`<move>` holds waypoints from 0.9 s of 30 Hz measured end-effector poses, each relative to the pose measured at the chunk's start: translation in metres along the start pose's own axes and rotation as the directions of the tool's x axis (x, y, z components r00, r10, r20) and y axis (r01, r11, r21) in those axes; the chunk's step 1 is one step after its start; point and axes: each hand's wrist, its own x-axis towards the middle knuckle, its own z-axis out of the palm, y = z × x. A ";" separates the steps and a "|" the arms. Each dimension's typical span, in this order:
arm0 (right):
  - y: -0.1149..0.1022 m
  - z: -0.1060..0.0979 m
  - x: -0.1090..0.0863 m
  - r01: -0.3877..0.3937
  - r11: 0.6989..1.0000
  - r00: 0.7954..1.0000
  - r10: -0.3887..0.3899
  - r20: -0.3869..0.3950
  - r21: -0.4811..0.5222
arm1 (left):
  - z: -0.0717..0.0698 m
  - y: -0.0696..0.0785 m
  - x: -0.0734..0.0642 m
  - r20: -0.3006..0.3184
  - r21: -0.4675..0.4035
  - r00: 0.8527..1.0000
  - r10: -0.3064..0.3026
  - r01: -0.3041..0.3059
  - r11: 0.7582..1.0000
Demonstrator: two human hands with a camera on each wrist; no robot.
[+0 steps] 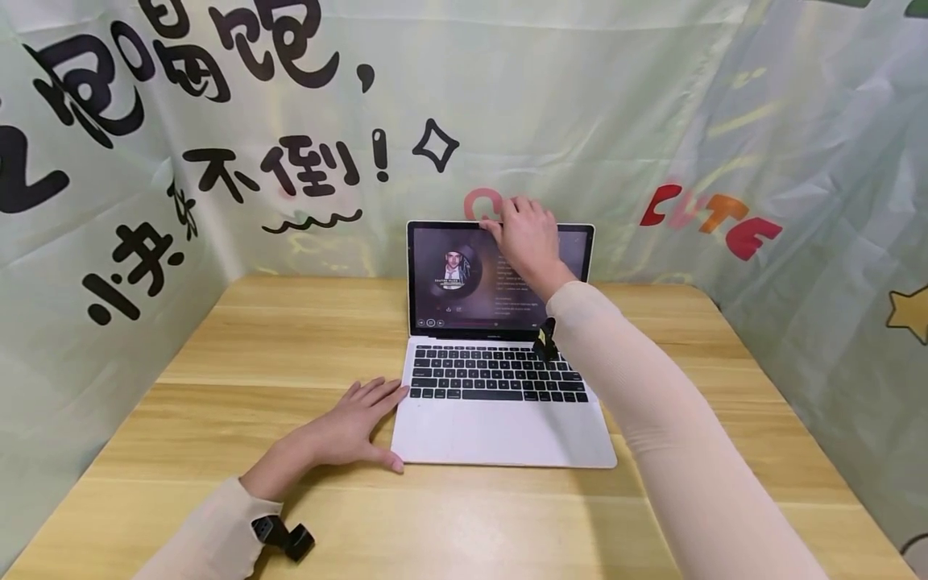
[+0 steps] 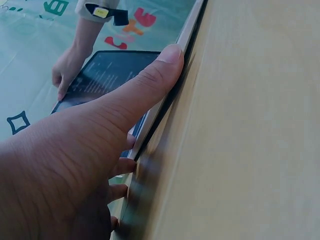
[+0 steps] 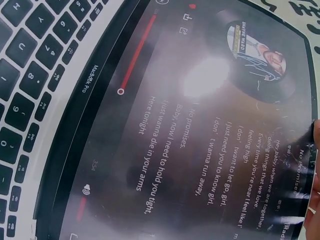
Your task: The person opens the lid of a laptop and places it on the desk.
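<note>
A silver laptop (image 1: 500, 435) sits unfolded on the wooden table, its lit screen (image 1: 464, 302) showing a music player with song lyrics. At the top edge of that screen, my right hand (image 1: 532, 242) grips the lid between thumb and fingers. In the right wrist view only a bit of those fingers (image 3: 315, 200) shows at the screen's edge. My left hand (image 1: 351, 423) lies at the left side of the base, fingers extended and thumb spread toward the front corner. From the left wrist, the thumb (image 2: 145, 85) rests along the laptop's edge.
Pale fabric with printed lettering (image 1: 319, 165) hangs behind and on both sides of the table (image 1: 290, 338). Small black devices, such as the one on the left sleeve (image 1: 283, 538), are worn at both wrists.
</note>
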 end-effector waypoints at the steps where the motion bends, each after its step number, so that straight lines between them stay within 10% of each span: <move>1: 0.000 0.001 0.001 -0.009 1.000 1.000 0.009 0.009 -0.002 | 0.000 0.001 0.000 0.002 -0.003 1.000 -0.002 0.002 1.000; 14: 0.009 0.011 0.008 -0.059 0.998 0.997 0.057 0.059 0.029 | 0.006 0.004 0.000 0.006 -0.011 1.000 0.010 -0.010 1.000; 27: 0.015 -0.003 0.000 0.060 0.995 0.998 -0.063 0.031 0.076 | 0.000 0.002 0.000 0.022 0.001 1.000 -0.011 0.011 1.000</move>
